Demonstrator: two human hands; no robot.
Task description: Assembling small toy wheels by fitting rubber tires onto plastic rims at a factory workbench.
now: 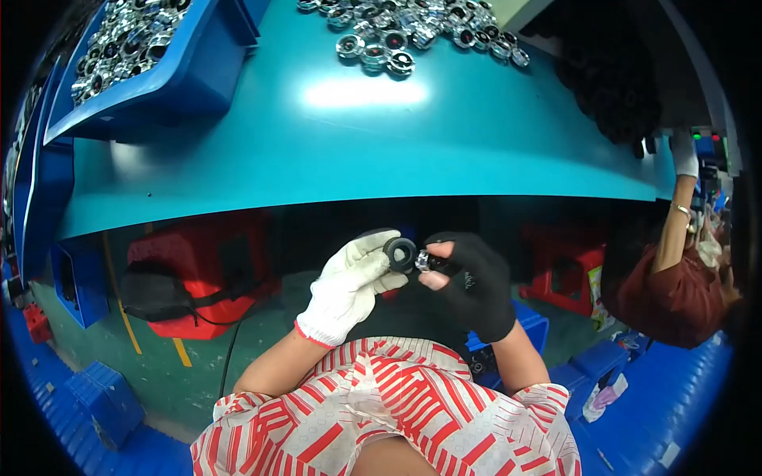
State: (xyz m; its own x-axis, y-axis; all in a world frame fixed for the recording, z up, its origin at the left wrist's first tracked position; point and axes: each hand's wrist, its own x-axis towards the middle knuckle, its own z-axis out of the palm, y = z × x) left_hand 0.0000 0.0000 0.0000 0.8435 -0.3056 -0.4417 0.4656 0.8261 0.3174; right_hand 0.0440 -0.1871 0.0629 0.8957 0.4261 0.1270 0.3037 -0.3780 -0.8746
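Note:
My left hand (347,287), in a white knit glove with a red cuff edge, pinches a black ring-shaped part (401,255) with a round hole through its middle. Close beside it, my right hand (476,285) wears a black glove that leaves the thumb and a fingertip bare. Those bare tips grip a small shiny chrome-and-black round part (425,261). The two pieces sit nearly edge to edge; whether they touch I cannot tell. Both hands are held in front of my body, just off the near edge of the teal table (357,159).
Chrome round parts lie heaped (397,32) at the table's far side. More fill a blue bin (171,87) at far left. Dark parts are piled (611,95) at far right, near a co-worker's arm (675,222). Red stools (190,309) and a black bag (155,292) stand below the table.

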